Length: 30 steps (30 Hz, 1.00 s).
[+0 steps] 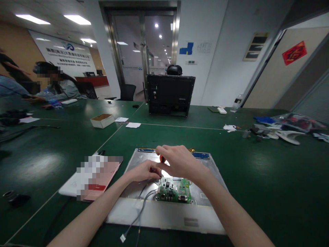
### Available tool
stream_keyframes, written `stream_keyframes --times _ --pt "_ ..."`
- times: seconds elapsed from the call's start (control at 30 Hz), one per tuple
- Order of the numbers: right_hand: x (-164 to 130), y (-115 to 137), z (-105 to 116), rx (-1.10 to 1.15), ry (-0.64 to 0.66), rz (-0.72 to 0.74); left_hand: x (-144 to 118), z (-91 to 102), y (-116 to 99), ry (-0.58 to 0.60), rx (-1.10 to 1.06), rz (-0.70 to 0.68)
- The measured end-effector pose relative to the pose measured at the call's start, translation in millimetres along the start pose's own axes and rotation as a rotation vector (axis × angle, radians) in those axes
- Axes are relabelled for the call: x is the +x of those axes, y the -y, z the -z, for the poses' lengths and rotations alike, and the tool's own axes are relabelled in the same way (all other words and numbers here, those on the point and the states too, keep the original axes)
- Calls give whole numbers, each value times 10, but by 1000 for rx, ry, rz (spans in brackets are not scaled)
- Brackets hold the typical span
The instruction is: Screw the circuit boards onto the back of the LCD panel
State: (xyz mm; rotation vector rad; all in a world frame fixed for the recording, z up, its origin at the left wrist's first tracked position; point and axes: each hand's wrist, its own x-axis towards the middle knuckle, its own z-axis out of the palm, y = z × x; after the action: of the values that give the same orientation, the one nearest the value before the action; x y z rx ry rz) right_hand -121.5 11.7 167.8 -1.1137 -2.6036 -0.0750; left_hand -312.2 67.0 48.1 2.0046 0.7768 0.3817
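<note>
The right hand (pixel 180 161) is closed around a screwdriver with an orange and black handle (pixel 162 159); the fingers are curled together on the handle, and the shaft points down to the upper left corner of the small green circuit board (pixel 174 189). The left hand (pixel 142 171) rests just beside it, at nine o'clock from the right hand, with thumb and fingertips pinched together near the shaft; I cannot tell if they touch it. The circuit board lies on the flat grey metal back panel of a screen (pixel 210 171), at six o'clock from both hands. Thin grey cables (pixel 140 209) run from the board toward seven o'clock, over the panel edge. At nine o'clock from the panel lies a pink and white flat booklet (pixel 102 178) on the dark green table (pixel 269 178). At twelve o'clock, well apart, stands a black monitor housing (pixel 169 94), and at eleven o'clock a small open cardboard box (pixel 102 120).
</note>
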Motion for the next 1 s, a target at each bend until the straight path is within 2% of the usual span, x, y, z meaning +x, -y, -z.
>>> stream_keyframes --times 0.2,0.47,0.83,1.0 --pt "-17 3 -5 30 21 40 11 -16 74 -7 -30 -27" --pt "39 23 -30 -59 9 -25 -2 -6 13 1 -10 12" --pt "-6 -4 7 27 14 2 -2 -10 30 -14 -11 2" --pt "31 6 -13 -42 11 -24 -4 -14 28 -15 1 20"
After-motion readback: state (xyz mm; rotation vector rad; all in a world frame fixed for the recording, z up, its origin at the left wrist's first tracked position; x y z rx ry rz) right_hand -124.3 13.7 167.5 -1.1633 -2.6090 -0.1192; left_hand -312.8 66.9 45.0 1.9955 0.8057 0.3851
